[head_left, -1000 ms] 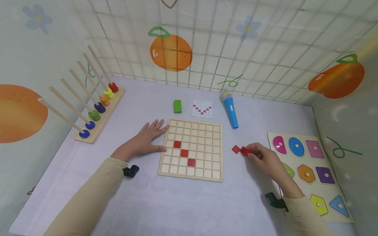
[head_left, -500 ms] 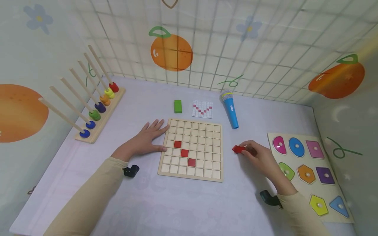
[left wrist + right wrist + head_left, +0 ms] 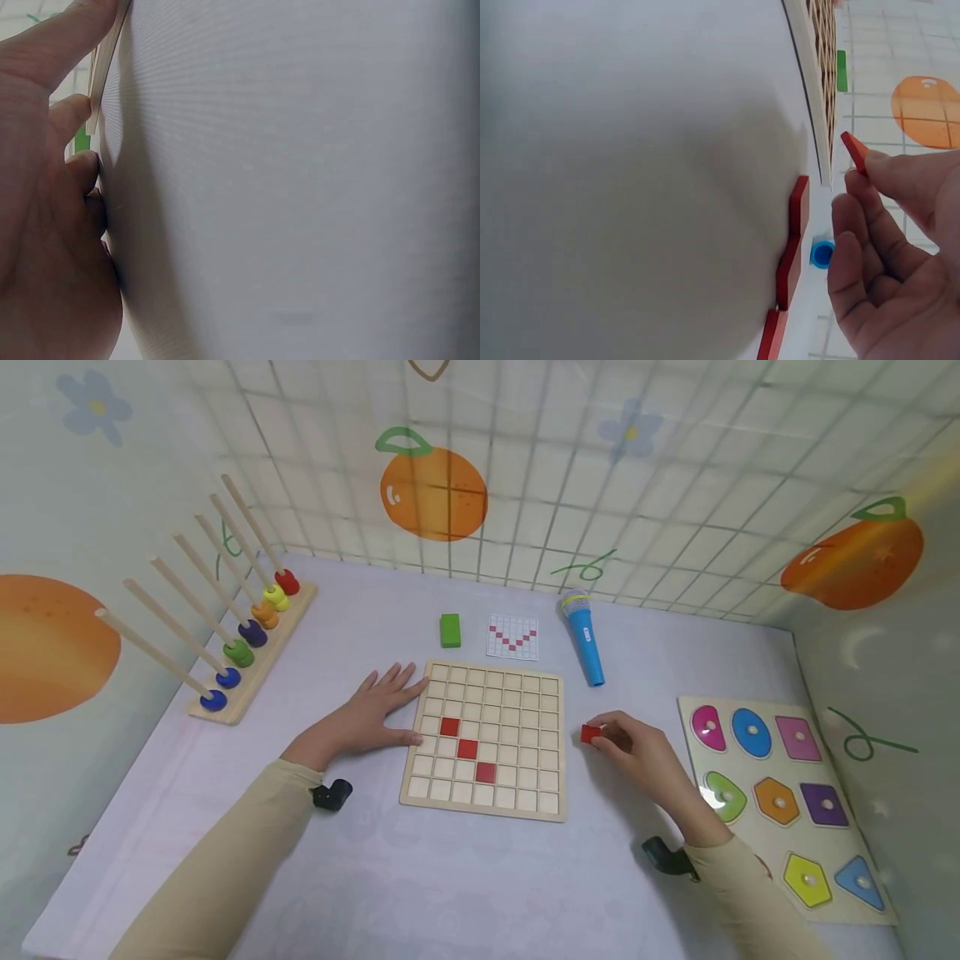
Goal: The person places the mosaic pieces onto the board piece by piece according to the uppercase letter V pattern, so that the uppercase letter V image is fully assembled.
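A square wooden grid board (image 3: 528,762) lies on the table with three red square tiles (image 3: 467,749) in a diagonal line in its cells. My left hand (image 3: 371,718) rests flat, fingers spread, its thumb and index finger touching the board's left edge. To the right of the board, my right hand (image 3: 641,756) pinches a red tile (image 3: 856,153) between thumb and fingertip, raised off the table. Below it, the right wrist view shows more red tiles (image 3: 789,271) lying on the cloth; in the head view the hand hides them.
Behind the board lie a green block (image 3: 450,631), a pattern card (image 3: 513,637) with a red V and a blue toy microphone (image 3: 586,643). A peg stand (image 3: 251,672) with coloured beads is at the left. A shape puzzle board (image 3: 802,777) lies at the right.
My right hand has moved left toward the board and lifted a red tile from the loose ones. My left hand has stayed put at the board's edge.
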The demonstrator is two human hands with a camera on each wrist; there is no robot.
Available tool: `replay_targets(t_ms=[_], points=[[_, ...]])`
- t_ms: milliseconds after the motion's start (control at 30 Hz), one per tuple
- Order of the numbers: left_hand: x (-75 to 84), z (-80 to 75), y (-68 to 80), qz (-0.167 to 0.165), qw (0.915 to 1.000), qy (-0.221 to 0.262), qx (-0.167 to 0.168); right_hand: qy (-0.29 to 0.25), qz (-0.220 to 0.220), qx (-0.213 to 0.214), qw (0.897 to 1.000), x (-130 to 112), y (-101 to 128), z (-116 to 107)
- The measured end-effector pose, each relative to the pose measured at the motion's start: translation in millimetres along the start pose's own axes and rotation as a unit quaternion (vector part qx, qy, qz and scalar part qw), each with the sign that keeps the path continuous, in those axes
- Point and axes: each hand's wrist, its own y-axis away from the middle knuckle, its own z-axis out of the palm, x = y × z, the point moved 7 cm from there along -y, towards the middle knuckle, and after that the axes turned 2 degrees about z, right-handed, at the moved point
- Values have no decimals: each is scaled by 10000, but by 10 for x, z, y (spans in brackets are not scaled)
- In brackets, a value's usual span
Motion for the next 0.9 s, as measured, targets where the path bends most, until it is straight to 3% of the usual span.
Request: replay_targets(t_ms=[900], points=[[-9,-3,-8,86,10000,-18,27,-256,-197,-442,9985,-469,-192,309]])
